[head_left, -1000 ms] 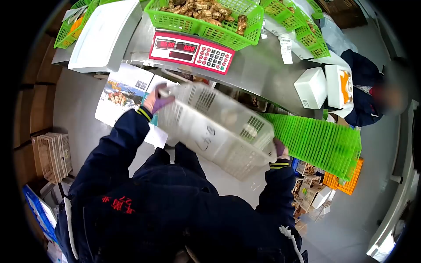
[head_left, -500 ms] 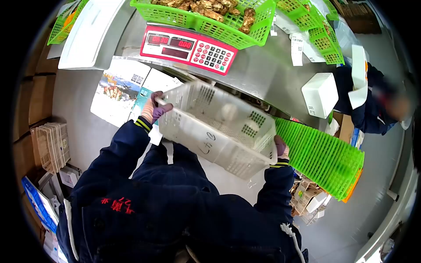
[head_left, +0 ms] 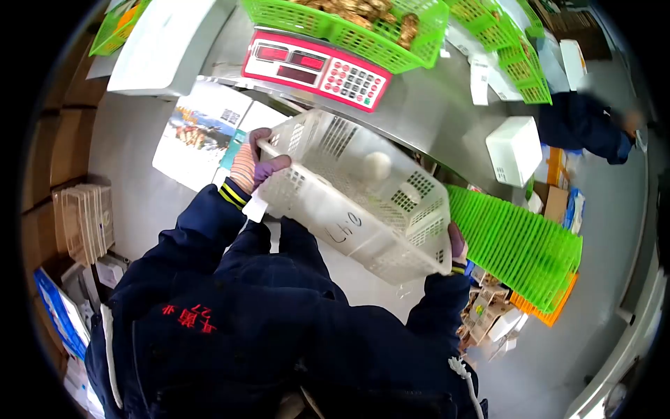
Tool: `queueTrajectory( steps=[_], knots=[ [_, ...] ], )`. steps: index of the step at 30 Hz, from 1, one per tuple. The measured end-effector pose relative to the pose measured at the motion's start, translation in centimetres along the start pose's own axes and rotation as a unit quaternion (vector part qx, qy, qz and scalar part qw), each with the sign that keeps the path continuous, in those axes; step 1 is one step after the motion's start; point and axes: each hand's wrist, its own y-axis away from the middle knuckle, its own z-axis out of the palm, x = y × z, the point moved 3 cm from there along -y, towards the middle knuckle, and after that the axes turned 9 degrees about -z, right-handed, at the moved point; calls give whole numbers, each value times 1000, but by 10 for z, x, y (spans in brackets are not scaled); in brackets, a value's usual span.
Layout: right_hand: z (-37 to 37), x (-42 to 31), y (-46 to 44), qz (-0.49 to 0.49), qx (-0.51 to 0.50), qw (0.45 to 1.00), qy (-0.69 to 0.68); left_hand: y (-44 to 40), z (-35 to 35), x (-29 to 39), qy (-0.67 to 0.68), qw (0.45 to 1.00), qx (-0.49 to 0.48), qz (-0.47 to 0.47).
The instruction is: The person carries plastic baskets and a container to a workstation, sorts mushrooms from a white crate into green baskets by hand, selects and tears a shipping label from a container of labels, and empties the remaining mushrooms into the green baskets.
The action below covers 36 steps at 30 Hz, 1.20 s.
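A white plastic crate (head_left: 349, 225) with handwriting on its near side hangs tilted in front of my body, below the steel table's edge. My left hand (head_left: 264, 162), in a purple and striped glove, is closed round the crate's left end. At the right end my right hand (head_left: 457, 244) grips the rim, its fingers partly hidden by the crate. Inside the crate lies a round white object (head_left: 377, 166). Just beyond the crate stands a red and white scale (head_left: 317, 68) on the steel table (head_left: 433, 105).
A green basket (head_left: 363, 42) of brownish pieces sits behind the scale. White foam boxes (head_left: 515, 150) (head_left: 164, 45) rest on the table. Stacked green baskets (head_left: 516, 244) stand at the right, printed cardboard (head_left: 188, 143) at the left. A person (head_left: 586, 126) is at the upper right.
The crate's interior has turned more into view, and both hands still hold it. The person at the upper right has moved farther back, away from the foam boxes.
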Motion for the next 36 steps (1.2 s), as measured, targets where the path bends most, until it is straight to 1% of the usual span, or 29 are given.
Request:
queueTrajectory(
  steps=[1, 2, 3, 4, 5, 6, 8, 9, 10, 12, 14, 16, 17, 18, 20, 21, 22, 23, 24, 25, 26, 27, 28, 29, 30, 31, 32, 34, 36],
  knots=[
    [0, 7, 6, -17, -3, 1000, -3, 8, -5, 10, -82, 996, 8, 45],
    [1, 13, 12, -34, -7, 999, -7, 13, -5, 6, -50, 998, 13, 45],
    [4, 11, 23, -34, 21, 993, 108, 12, -17, -18, -173, 981, 48, 71],
    [-89, 85, -37, -127, -111, 958, 230, 4, -29, -28, -290, 948, 86, 100],
    [-31, 28, 18, -82, -47, 978, 188, 19, -30, -11, -245, 966, 73, 39],
    [-36, 47, 22, 78, -11, 994, -82, 49, -27, 3, -195, 978, 63, -32],
    [-17, 30, 46, 50, -45, 998, 11, 85, -39, 26, -282, 955, 88, -20],
    [-1, 21, 54, 32, -66, 996, 50, 90, -51, 21, -318, 940, 104, 73],
    [12, 12, 61, 20, -83, 993, 81, 101, -59, 34, -340, 925, 126, 113],
    [46, -3, 74, 2, -123, 983, 133, 126, -82, 56, -275, 945, 149, 100],
    [88, -14, 86, -13, -175, 967, 187, 152, -114, 64, -178, 966, 186, 38],
    [135, -20, 96, -24, -236, 943, 234, 174, -155, 61, -221, 924, 279, 142],
    [155, -29, 97, -28, -272, 925, 264, 205, -154, 89, -142, 959, 243, -7],
    [177, -34, 100, -40, -316, 901, 295, 228, -161, 92, -146, 948, 281, 32],
    [213, -54, 107, -70, -413, 827, 374, 258, -167, 75, -211, 886, 400, 101],
    [227, -65, 109, -89, -458, 780, 417, 267, -159, 67, -177, 880, 430, 95],
    [243, -72, 116, -122, -500, 723, 462, 294, -153, 73, -184, 846, 496, 61],
    [263, -77, 122, -171, -531, 663, 500, 303, -158, 64, -96, 863, 495, 20],
    [288, -62, 137, -230, -550, 595, 539, 308, -194, 22, 4, 877, 479, -18],
    [310, -58, 156, -345, -559, 503, 562, 316, -223, -10, 26, 861, 508, -9],
    [331, -55, 175, -463, -539, 408, 573, 329, -245, -42, -35, 824, 563, 59],
    [349, -37, 178, -444, -544, 448, 553, 365, -247, -27, 98, 834, 541, 45],
    [370, -14, 173, -362, -553, 556, 504, 389, -263, -36, 44, 785, 613, 69],
    [388, 10, 166, -201, -537, 722, 389, 410, -284, -52, 41, 761, 637, 114],
    [411, 30, 171, -116, -500, 800, 312, 421, -311, -86, 110, 739, 646, 159],
    [436, 39, 203, -111, -461, 826, 304, 448, -318, -81, 70, 730, 654, 187],
    [462, 65, 202, -55, -485, 827, 279, 471, -330, -77, 134, 716, 662, 175],
    [507, 102, 231, 38, -567, 772, 285, 498, -367, -98, 178, 671, 687, 215],
    [539, 149, 265, 115, -566, 747, 330, 520, -415, -129, 192, 662, 694, 207]
  ],
)
